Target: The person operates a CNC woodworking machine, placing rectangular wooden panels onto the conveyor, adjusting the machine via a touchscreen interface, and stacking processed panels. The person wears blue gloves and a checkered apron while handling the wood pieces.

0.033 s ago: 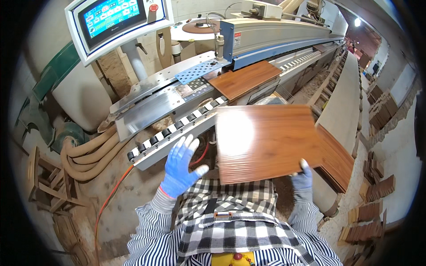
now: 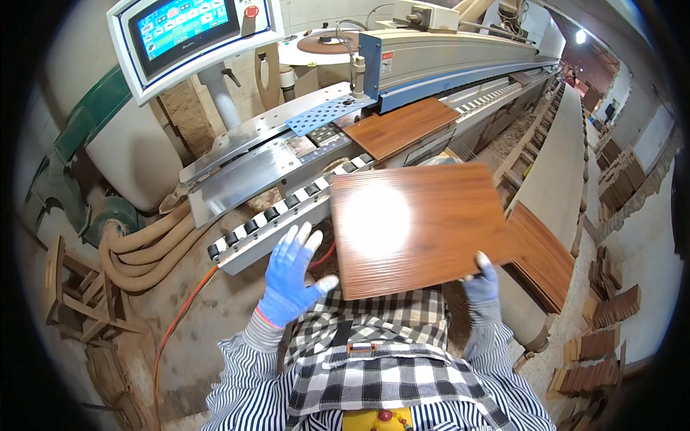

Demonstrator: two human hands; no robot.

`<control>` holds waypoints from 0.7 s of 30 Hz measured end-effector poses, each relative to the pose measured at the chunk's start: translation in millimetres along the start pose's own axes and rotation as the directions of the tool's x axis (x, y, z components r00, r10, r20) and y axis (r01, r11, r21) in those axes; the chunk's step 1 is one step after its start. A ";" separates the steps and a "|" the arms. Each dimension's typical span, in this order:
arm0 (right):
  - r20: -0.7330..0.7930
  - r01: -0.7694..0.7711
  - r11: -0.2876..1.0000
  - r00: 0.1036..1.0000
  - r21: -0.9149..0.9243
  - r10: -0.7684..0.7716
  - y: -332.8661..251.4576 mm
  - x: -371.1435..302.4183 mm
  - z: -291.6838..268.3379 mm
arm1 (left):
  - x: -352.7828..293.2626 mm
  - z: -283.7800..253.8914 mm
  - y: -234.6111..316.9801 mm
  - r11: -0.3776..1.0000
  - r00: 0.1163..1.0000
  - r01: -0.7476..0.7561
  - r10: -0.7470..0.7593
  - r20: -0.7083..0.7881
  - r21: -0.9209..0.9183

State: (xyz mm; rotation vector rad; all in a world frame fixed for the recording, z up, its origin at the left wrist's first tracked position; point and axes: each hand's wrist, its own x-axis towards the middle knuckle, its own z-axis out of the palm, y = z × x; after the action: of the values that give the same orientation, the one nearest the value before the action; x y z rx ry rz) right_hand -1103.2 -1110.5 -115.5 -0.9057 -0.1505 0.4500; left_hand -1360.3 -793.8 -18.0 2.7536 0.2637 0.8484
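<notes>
A glossy reddish-brown wood panel (image 2: 424, 230) is held in front of me, a bright glare on its left half. My right hand (image 2: 480, 279), in a blue glove with pale fingertips, grips its lower right edge; the thumb lies on top and the other fingers are hidden underneath. Just left of the panel, my gloved left hand (image 2: 291, 276) is open with its fingers spread, thumb near the panel's lower left corner, holding nothing. Beyond, another brown panel (image 2: 402, 128) lies in the long machine's feed bed, partly beside its blue guard (image 2: 460, 82).
A roller rail (image 2: 287, 205) runs along the machine's near side. At upper left stands a control screen (image 2: 188, 27). Stacked brown panels (image 2: 543, 255) lie to my right by a long conveyor belt (image 2: 553, 158). An orange hose (image 2: 176, 323) trails across the floor.
The held panel has shifted left and tilted slightly, its left edge now closer to my left hand. My right hand moved left with it. The panel in the machine has slid slightly right.
</notes>
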 end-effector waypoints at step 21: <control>0.272 0.267 0.347 0.962 -0.899 -0.033 31.0 81.8 32.1 | -20.7 -29.3 -119.5 0.856 0.910 0.414 -0.382 -0.161 0.310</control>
State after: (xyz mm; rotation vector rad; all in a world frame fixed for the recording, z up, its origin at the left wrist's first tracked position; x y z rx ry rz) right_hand -1049.6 -1034.9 -125.2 -1.9924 -0.7573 0.2419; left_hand -1405.7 -679.6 -39.7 2.7958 1.0530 0.8818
